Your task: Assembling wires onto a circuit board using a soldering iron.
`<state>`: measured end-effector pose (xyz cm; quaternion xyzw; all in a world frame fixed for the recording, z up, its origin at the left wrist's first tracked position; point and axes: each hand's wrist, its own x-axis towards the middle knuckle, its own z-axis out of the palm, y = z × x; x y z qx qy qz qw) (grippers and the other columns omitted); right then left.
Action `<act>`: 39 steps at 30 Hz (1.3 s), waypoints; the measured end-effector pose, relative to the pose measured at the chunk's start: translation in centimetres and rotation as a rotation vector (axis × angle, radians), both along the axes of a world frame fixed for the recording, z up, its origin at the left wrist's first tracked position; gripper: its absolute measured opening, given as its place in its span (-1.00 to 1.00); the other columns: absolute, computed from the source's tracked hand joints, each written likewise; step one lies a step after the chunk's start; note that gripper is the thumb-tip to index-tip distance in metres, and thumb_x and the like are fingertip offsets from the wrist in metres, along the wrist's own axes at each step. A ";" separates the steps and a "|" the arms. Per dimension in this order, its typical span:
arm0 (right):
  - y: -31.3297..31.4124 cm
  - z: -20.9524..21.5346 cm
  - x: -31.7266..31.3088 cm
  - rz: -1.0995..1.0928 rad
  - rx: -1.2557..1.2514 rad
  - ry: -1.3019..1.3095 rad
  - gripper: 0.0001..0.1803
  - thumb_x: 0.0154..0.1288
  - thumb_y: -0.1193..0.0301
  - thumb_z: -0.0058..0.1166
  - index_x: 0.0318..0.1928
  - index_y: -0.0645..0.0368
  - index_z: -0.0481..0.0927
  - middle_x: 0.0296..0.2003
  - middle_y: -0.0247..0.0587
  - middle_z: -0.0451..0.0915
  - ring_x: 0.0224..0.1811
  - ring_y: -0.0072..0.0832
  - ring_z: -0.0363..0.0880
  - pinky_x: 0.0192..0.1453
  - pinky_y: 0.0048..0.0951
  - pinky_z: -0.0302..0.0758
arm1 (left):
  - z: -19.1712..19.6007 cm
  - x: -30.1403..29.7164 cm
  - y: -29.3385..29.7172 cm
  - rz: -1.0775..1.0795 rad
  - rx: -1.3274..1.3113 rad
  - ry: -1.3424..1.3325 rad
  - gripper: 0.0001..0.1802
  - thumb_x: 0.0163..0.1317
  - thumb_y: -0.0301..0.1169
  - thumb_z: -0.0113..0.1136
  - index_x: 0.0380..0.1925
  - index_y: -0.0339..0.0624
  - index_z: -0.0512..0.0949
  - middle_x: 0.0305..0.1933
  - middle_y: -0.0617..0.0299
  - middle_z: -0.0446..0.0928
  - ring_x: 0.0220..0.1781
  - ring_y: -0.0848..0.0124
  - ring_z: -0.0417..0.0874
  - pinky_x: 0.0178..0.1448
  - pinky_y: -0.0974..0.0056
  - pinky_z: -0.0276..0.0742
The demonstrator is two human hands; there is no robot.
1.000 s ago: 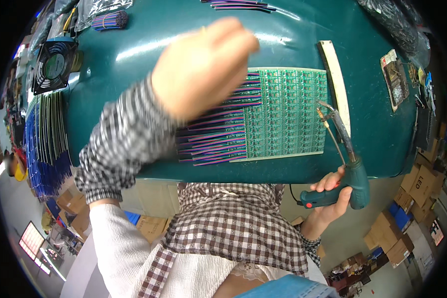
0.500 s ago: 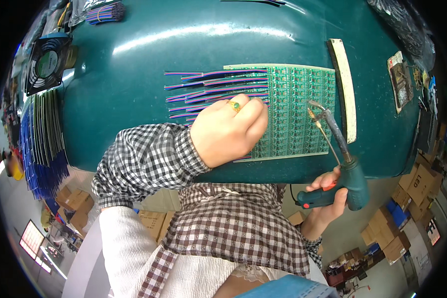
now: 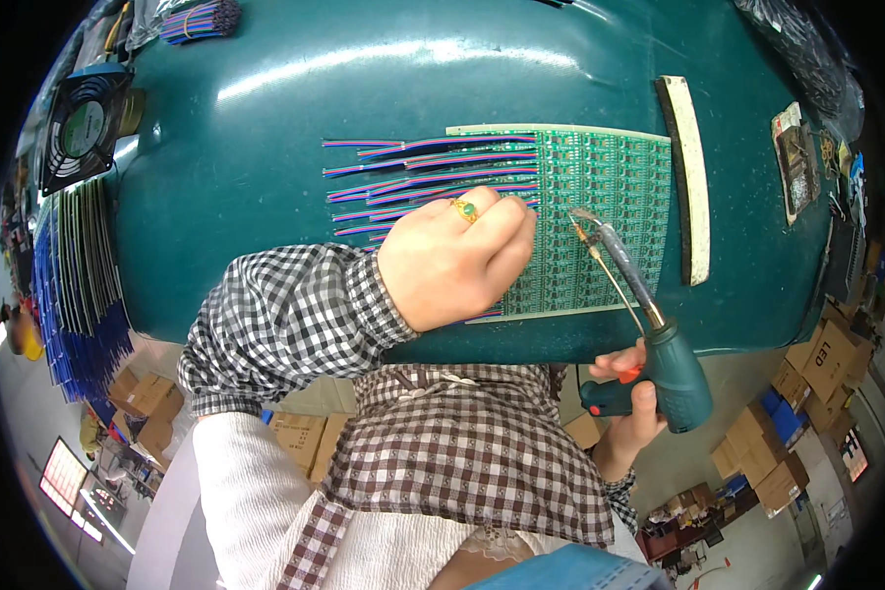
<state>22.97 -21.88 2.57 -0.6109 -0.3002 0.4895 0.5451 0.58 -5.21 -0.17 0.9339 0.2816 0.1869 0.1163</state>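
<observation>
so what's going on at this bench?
A person is soldering. The left hand presses flat on the striped ribbon wires where they meet the green circuit board panel on the green table. The right hand grips a pistol-style soldering gun, its tip over the board beside the left fingers.

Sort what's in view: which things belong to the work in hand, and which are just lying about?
In use:
left hand pressing ribbon wires
green circuit board panel
right hand gripping soldering gun

Lying about:
cooling fan
wire bundle
pale strip
blue stack
</observation>
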 end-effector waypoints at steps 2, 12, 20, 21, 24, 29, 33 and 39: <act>-0.1 -0.2 0.1 0.063 0.009 -0.034 -0.41 0.38 0.20 0.03 0.14 0.54 0.33 -0.29 0.01 0.54 -0.27 -0.22 0.64 -0.24 -0.25 0.72 | 0.0 -0.1 0.1 -0.009 -0.032 -0.024 -0.61 -0.05 -0.47 0.16 -0.14 -0.36 0.60 -0.17 0.14 0.50 -0.25 0.36 0.58 -0.28 0.36 0.56; -0.3 -0.3 -0.2 0.103 -0.011 -0.100 -0.37 0.34 0.23 0.08 0.16 0.57 0.32 -0.32 -0.02 0.53 -0.33 -0.27 0.60 -0.17 -0.22 0.65 | 0.1 0.0 0.2 -0.015 -0.060 -0.022 -0.62 -0.05 -0.48 0.17 -0.15 -0.35 0.59 -0.16 0.14 0.49 -0.23 0.35 0.58 -0.26 0.33 0.57; -0.1 -0.4 -0.7 0.078 -0.030 -0.082 -0.37 0.32 0.26 0.10 0.15 0.61 0.31 -0.34 0.00 0.54 -0.34 -0.27 0.60 -0.18 -0.21 0.65 | 0.1 0.0 0.2 -0.013 -0.074 -0.019 -0.63 -0.04 -0.47 0.18 -0.15 -0.33 0.60 -0.17 0.15 0.49 -0.22 0.34 0.58 -0.26 0.34 0.58; 0.0 -0.3 -0.7 0.089 -0.032 -0.083 -0.38 0.31 0.28 0.11 0.14 0.60 0.31 -0.33 0.00 0.54 -0.34 -0.27 0.60 -0.18 -0.20 0.65 | 0.1 0.0 0.2 -0.013 -0.075 -0.019 -0.63 -0.04 -0.47 0.18 -0.15 -0.33 0.60 -0.17 0.15 0.49 -0.22 0.34 0.58 -0.26 0.34 0.58; 0.0 -0.2 -0.7 0.099 -0.042 -0.078 -0.39 0.30 0.30 0.12 0.13 0.60 0.31 -0.33 0.00 0.53 -0.33 -0.28 0.59 -0.17 -0.19 0.66 | 0.1 -0.1 0.2 -0.017 -0.084 -0.016 -0.63 -0.03 -0.47 0.17 -0.15 -0.34 0.60 -0.16 0.15 0.49 -0.22 0.34 0.58 -0.26 0.34 0.58; 0.1 -0.2 -0.7 0.098 -0.065 -0.062 -0.38 0.30 0.30 0.13 0.14 0.60 0.29 -0.33 -0.02 0.53 -0.32 -0.30 0.58 -0.16 -0.17 0.66 | 0.2 0.0 0.3 -0.020 -0.097 -0.006 -0.63 -0.02 -0.46 0.17 -0.15 -0.33 0.60 -0.15 0.15 0.50 -0.21 0.34 0.59 -0.25 0.34 0.58; 0.0 -0.3 -0.6 0.108 -0.066 -0.065 -0.38 0.30 0.30 0.14 0.15 0.58 0.29 -0.33 -0.03 0.53 -0.32 -0.31 0.58 -0.16 -0.17 0.66 | 0.3 0.0 0.4 -0.026 -0.094 0.000 -0.64 -0.02 -0.46 0.17 -0.15 -0.33 0.60 -0.16 0.15 0.50 -0.21 0.35 0.59 -0.26 0.35 0.57; 0.1 -0.3 -0.7 0.103 -0.076 -0.070 -0.38 0.30 0.29 0.15 0.15 0.57 0.30 -0.34 -0.04 0.53 -0.33 -0.32 0.58 -0.16 -0.17 0.66 | 0.4 -0.1 0.4 -0.028 -0.103 0.008 -0.65 -0.01 -0.46 0.17 -0.16 -0.32 0.60 -0.16 0.16 0.50 -0.22 0.35 0.58 -0.27 0.35 0.57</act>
